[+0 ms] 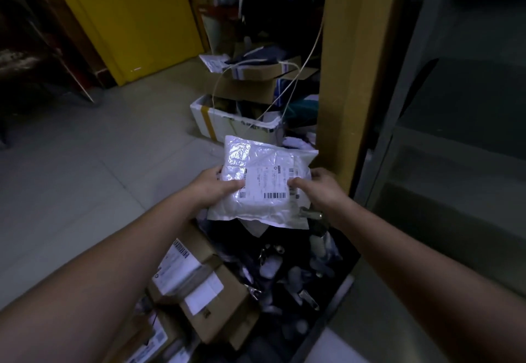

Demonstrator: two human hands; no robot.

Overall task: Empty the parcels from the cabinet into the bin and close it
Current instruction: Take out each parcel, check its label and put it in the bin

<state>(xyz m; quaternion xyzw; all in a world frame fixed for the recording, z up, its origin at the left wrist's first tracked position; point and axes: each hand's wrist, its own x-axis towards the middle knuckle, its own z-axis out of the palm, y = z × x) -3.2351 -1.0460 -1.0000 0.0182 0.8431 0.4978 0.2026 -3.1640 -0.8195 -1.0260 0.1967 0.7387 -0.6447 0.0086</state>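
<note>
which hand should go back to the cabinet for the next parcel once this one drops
Right, probably: the right hand holds the parcel by the edge nearest the cabinet shelves, while the left hand holds the far edge, towards the open floor.

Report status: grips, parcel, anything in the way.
Left grip and right grip pinch the white poly mailer by its sides. Mailer above the dark bin. Stacked cardboard boxes beside it; drop looks open.

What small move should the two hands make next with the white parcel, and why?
Probably lower the white parcel a little and let go. The left hand and the right hand each grip one side of it, and it hangs directly over the open dark bin, which already holds other items, so it should drop inside.
</note>
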